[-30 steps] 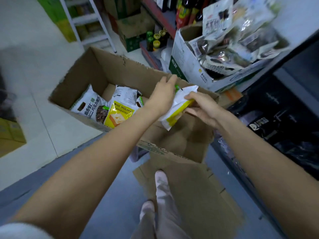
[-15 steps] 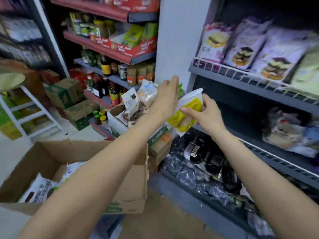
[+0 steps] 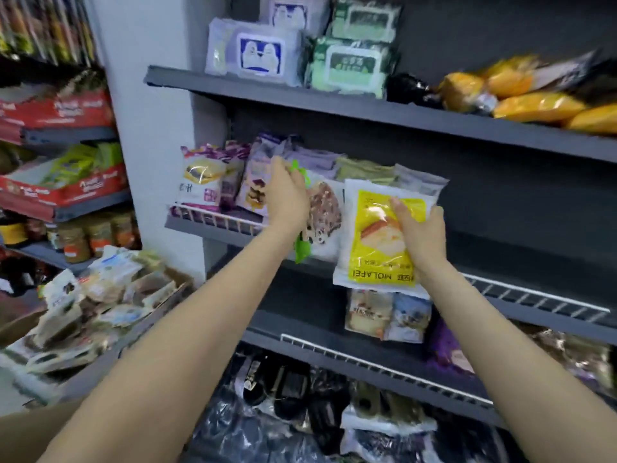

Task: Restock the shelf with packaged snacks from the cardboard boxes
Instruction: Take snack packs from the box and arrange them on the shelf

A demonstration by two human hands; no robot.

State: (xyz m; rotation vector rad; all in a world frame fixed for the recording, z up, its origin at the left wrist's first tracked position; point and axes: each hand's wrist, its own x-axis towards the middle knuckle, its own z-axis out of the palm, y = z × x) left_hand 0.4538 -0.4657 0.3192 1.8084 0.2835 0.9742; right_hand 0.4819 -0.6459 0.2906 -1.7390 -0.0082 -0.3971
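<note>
- The right hand (image 3: 421, 234) grips the yellow snack packet (image 3: 374, 248) with fingers spread over its face, printing upside down; the packet hangs in front of the middle shelf (image 3: 213, 225), its lower edge below the wire rail (image 3: 534, 297), so it could catch on the rail going in
- The hold looks to be on the upper half only; the slick film could slide out and drop onto the bags on the shelves below
- The left hand (image 3: 288, 195) is closed on a speckled packet with green trim (image 3: 322, 215), pressed against the upright purple packets (image 3: 253, 182); a shove here may tip that row backward or sideways
- Both packets nearly touch, so pushing one in could drag the other askew
- At the left, a cardboard box (image 3: 160, 295) is heaped with loose packets above its rim, near the left forearm; a swing back could knock some off
</note>
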